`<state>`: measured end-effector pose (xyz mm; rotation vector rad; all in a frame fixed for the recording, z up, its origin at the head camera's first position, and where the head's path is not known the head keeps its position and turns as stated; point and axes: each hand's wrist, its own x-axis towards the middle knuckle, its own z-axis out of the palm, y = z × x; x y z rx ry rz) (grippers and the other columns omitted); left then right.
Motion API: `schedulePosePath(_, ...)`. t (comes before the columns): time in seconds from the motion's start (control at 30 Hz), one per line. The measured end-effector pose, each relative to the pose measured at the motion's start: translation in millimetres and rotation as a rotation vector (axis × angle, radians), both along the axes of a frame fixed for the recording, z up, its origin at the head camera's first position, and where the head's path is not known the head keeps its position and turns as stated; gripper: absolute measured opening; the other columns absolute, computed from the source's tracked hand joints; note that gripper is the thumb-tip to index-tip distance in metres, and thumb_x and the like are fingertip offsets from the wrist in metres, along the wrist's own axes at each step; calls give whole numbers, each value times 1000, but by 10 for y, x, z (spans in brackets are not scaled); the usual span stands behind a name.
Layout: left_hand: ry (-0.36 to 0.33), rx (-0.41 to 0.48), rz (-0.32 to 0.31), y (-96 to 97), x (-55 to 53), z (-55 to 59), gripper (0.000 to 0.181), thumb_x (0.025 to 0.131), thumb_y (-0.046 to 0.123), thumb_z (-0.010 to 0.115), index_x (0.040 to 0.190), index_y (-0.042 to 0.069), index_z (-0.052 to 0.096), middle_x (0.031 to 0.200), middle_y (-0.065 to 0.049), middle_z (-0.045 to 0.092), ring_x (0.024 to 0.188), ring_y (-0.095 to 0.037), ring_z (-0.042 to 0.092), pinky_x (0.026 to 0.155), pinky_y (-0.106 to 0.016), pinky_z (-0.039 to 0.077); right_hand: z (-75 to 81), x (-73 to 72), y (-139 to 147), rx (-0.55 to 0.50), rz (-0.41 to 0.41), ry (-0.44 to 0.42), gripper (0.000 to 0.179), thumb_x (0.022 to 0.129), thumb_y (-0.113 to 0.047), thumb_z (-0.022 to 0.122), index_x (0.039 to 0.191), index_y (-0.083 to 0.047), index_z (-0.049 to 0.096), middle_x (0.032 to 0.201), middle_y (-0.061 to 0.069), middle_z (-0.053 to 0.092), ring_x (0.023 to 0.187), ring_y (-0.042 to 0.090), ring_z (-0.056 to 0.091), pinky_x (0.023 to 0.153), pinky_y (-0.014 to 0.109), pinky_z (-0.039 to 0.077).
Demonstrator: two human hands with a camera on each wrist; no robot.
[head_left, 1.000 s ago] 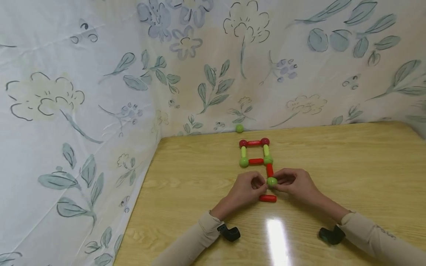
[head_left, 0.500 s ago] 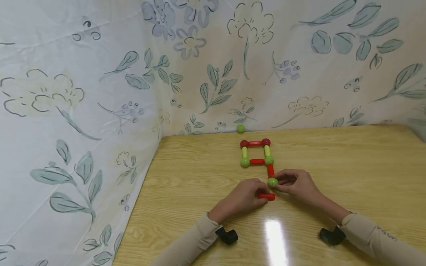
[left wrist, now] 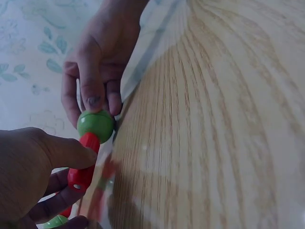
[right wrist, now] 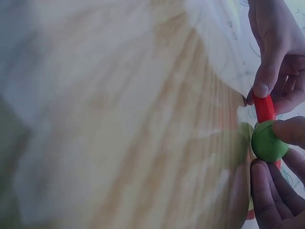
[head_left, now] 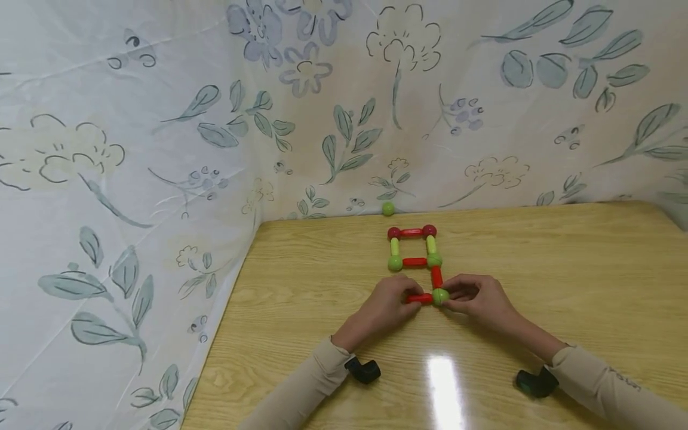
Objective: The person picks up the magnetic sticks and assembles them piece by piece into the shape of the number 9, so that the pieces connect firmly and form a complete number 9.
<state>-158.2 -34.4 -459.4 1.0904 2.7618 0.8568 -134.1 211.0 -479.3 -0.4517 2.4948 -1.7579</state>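
Note:
My left hand (head_left: 388, 306) pinches a short red rod (left wrist: 84, 162) between thumb and fingers. The rod's far end meets a green ball (right wrist: 269, 141), which my right hand (head_left: 480, 300) holds between thumb and fingertips. From that ball another red rod (head_left: 436, 277) runs back to a green ball (head_left: 434, 260) at the near right corner of a flat square. Two dark red balls (head_left: 394, 233), a second green ball (head_left: 395, 263), red rods (head_left: 414, 261) and yellow-green rods (head_left: 432, 244) make up the square, which lies on the table.
A loose green ball (head_left: 388, 208) sits at the back edge of the wood-grain table (head_left: 564, 269), against the flowered cloth (head_left: 322, 107). More of that cloth hangs along the left side. Black wrist mounts (head_left: 363, 370) extend from both sleeves.
My left hand has left the green ball, picked up the red rod lying nearer me and moved it back and left to the ball's left side. My right hand stays on the ball.

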Motion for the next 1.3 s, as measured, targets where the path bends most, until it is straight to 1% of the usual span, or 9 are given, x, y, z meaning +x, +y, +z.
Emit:
schedulePosePath(0.2,4,-17,4,14,-27,11,14,90,16,76,104,16,73,97,10,62,84,-1,53,73,-13,42,45,17,-26,10,-2,29,27,81,-6,83,106,-1,73,97,10,73,83,21,71,69,27,57)
schedulePosePath(0.33,15,-11,3,16,-36,3,13,90,16,76,102,16,73,96,11,62,83,-1,53,72,-13,41,32,19,-35,38,-7,51,28,79,-7,85,105,-3,73,96,8,73,81,18,71,68,27,57)
schedulePosePath(0.37,17,-11,3,15,-36,5,13,90,16,76,102,16,73,96,11,62,83,-1,53,72,-13,41,-5,6,-23,45,-3,57,29,79,-9,85,105,-5,73,96,7,73,82,17,71,69,27,57)
schedulePosePath(0.57,17,-10,2,9,-32,6,13,90,15,77,103,15,73,97,9,63,84,-2,53,73,-13,42,-50,-7,-26,62,-1,96,30,78,-10,87,105,-8,73,95,2,73,80,14,71,68,28,58)
schedulePosePath(0.8,24,-10,4,11,-29,9,13,90,15,77,103,15,73,96,10,62,82,-2,52,71,-13,41,-59,-16,-24,74,-10,101,30,77,-10,87,104,-11,73,94,0,73,80,13,71,67,29,57)
schedulePosePath(1.07,27,-13,5,15,-26,14,13,90,16,76,103,15,74,97,9,63,82,-3,53,72,-13,41,-59,-19,-31,68,-14,90,31,77,-9,87,104,-9,74,94,2,73,80,13,71,67,29,57)
schedulePosePath(1.3,22,-11,12,-9,-27,7,14,90,17,76,104,15,74,98,9,63,83,-1,53,72,-13,41,-50,-13,-42,49,-13,80,30,77,-9,87,104,-7,73,93,4,73,79,14,71,67,28,57)
